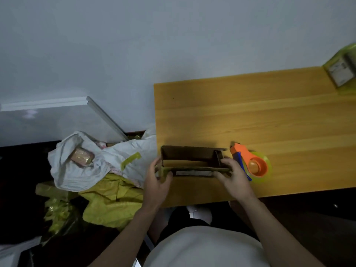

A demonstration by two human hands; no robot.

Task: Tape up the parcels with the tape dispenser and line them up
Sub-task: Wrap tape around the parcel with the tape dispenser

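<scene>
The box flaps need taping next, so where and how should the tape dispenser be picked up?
Probably by the orange handle of the tape dispenser, coming from above with the right hand. The dispenser lies flat on the table just right of the box; the handle sticks out toward the far left, clear of the roll, and is narrow enough to wrap fingers around.

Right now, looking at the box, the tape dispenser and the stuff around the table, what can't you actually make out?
- Cardboard box, head view: its contents are in shadow; both hands cover its ends.
- Tape dispenser: the right hand hides its near side.
- Green-wrapped parcel: cut off by the right edge, label too blurred to read.
- White bag: folds hide most of its contents.
</scene>
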